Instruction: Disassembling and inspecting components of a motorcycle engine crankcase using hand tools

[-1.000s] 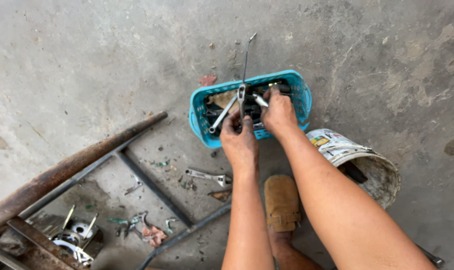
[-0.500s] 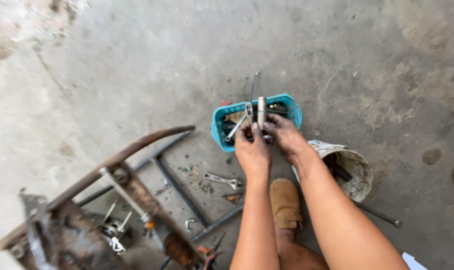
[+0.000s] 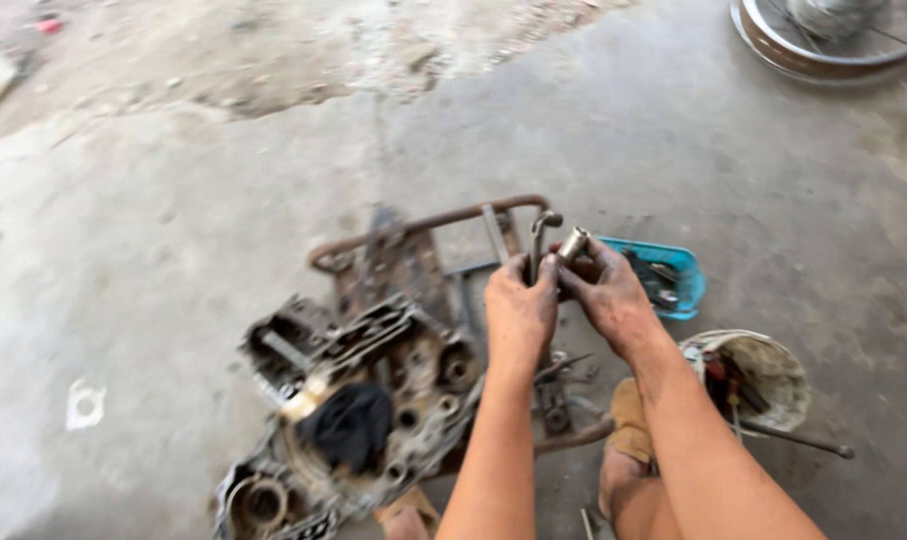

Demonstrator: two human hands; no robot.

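Two hands' fingers gripping bent wrench (image 3: 539, 240) and socket (image 3: 573, 243), above engine case (image 3: 358, 400), blue basket (image 3: 678, 275) beside.

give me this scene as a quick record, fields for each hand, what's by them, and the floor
left hand: left hand grips a bent metal wrench, upright
right hand: right hand holds a silver socket beside the wrench top; whether they touch is unclear
behind hands: blue plastic basket holding tools
right of arms: dirty white bucket with tools inside
left of arms: greasy engine case on a rusty metal frame, dark rag in it
floor: grey concrete floor
top right: wheel rim, partly in view
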